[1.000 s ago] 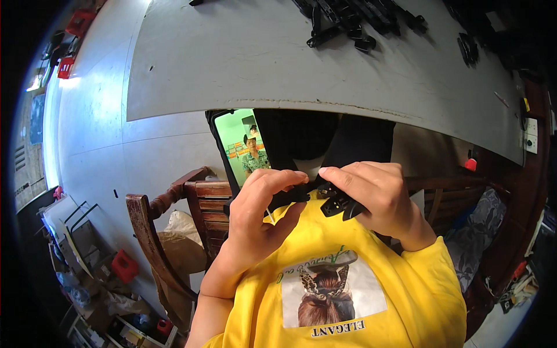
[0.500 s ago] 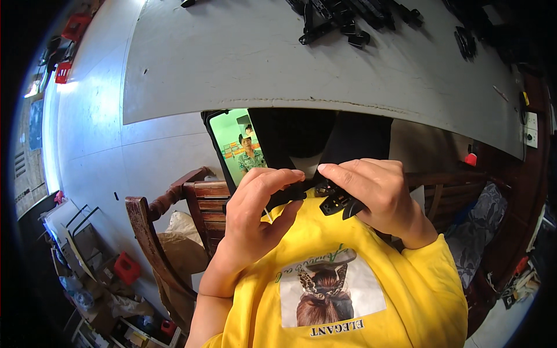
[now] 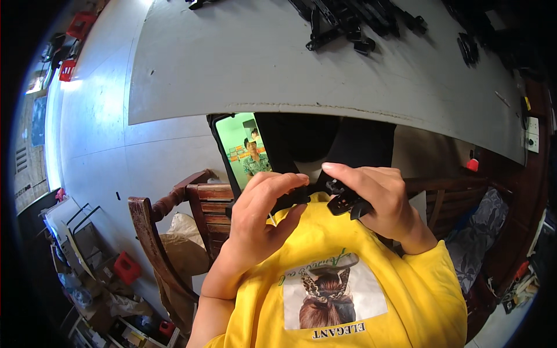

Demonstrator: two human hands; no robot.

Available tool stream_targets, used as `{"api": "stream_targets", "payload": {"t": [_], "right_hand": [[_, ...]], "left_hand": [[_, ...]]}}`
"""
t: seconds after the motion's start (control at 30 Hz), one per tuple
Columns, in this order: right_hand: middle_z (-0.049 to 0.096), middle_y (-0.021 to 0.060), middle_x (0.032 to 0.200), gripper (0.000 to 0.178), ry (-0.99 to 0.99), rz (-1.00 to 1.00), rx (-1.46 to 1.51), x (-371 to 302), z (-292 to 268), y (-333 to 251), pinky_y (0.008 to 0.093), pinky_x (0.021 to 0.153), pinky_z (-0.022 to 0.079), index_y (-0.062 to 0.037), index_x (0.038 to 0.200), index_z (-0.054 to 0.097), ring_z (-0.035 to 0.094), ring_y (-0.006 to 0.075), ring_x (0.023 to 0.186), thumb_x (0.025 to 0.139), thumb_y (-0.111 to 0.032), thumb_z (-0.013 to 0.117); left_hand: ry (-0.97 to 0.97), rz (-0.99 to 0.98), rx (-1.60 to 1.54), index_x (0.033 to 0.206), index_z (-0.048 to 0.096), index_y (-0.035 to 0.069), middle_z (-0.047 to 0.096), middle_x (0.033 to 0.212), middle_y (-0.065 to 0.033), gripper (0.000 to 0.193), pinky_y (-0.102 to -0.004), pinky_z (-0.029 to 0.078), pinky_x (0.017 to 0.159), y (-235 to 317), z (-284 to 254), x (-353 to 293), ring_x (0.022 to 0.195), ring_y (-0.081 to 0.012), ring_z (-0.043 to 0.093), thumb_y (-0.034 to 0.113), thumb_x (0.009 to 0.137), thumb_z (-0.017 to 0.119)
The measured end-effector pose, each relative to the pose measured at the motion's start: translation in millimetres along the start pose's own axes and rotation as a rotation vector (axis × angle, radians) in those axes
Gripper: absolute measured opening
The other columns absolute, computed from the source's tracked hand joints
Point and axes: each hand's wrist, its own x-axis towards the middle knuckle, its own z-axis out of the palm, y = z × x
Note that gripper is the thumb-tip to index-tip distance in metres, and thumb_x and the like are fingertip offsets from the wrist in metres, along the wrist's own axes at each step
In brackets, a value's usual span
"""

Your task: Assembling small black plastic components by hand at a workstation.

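My left hand (image 3: 252,214) is closed round a dark black piece (image 3: 292,199), mostly covered by the fingers; a thin white sliver shows under it. In my right hand (image 3: 380,194) is a black plastic part (image 3: 344,204) with small slots and a curved end, its far side hidden by the fingers. Both hands are over my lap, close together, with a small gap between the two parts. A phone (image 3: 241,152) with a lit green picture of a person lies beyond my left hand.
Ahead is a grey table (image 3: 220,69) with a worn near edge. Several black plastic parts (image 3: 342,26) lie heaped at its far side. A wooden chair (image 3: 142,223) surrounds me. Red containers (image 3: 126,267) and shelves of clutter stand at the lower left.
Both hands have shifted slightly down with their parts. The right-hand part is turned a little, and the view has moved slightly.
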Motion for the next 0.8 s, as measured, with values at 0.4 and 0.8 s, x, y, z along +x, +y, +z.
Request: {"api": "stream_targets", "payload": {"t": [0.4,0.8], "right_hand": [[0.068,0.0114,0.092,0.035,0.019,0.305,0.32,-24.5,28.7,0.2,0.0238,0.065,0.051,0.0012,0.116,0.056,0.066,0.0152,0.069,0.081,0.008,0.06],[0.065,0.0127,0.092,0.031,-0.105,0.342,0.369,-25.7,24.6,-0.6,0.028,0.068,0.052,0.0011,0.102,0.058,0.068,0.0225,0.08,0.074,0.006,0.07]], "left_hand": [[-0.105,-0.098,-0.037,0.112,0.058,0.003,0.064,0.102,-0.0096,0.042,-0.0325,0.051,0.078,-12.5,14.0,-22.5,0.089,-0.0259,0.061,-0.005,0.072,0.07],[-0.157,-0.331,-0.546,0.129,0.049,0.002,0.062,0.106,-0.0062,0.052,-0.0272,0.047,0.086,-16.5,10.1,-26.4,0.096,-0.013,0.059,-0.005,0.08,0.065]]}}
